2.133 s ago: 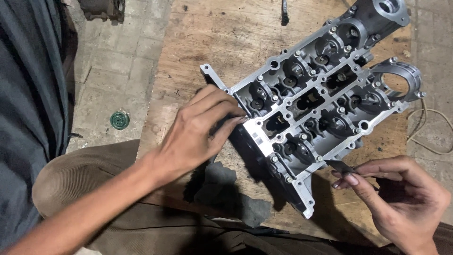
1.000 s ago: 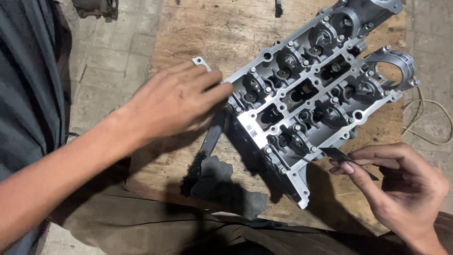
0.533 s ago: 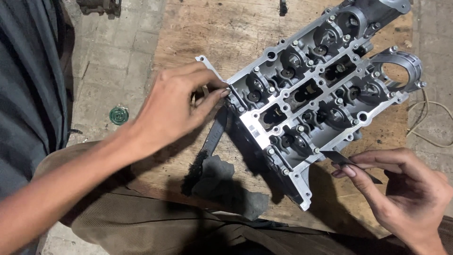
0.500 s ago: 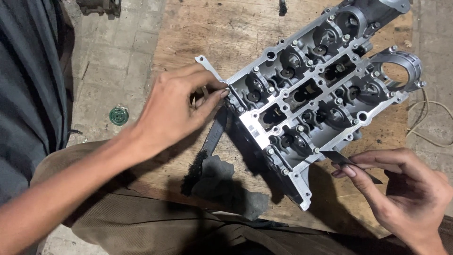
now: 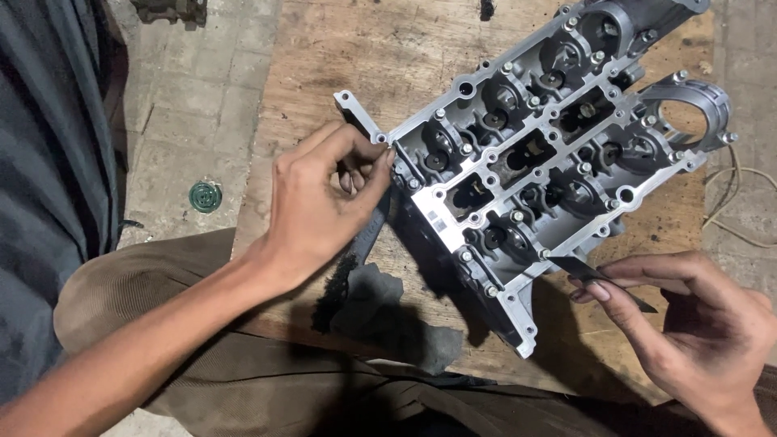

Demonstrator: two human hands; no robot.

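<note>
A silver aluminium cylinder head (image 5: 534, 162) lies diagonally on a wooden board (image 5: 388, 57), its open valve pockets facing up. My left hand (image 5: 324, 202) rests against its left edge, fingertips curled on the rim near a bolt lug. My right hand (image 5: 688, 324) pinches a thin dark blade (image 5: 595, 275) whose tip touches the head's lower right edge.
A dark grey rag (image 5: 380, 311) and a black smear lie on the board below my left hand. A small green round cap (image 5: 205, 196) sits on the paved floor at left. Thin wires (image 5: 740, 218) trail off the board's right side. My brown trouser leg (image 5: 202, 324) fills the lower left.
My left hand has shifted slightly down along the head's left edge. The right hand and blade have stayed at the lower right edge.
</note>
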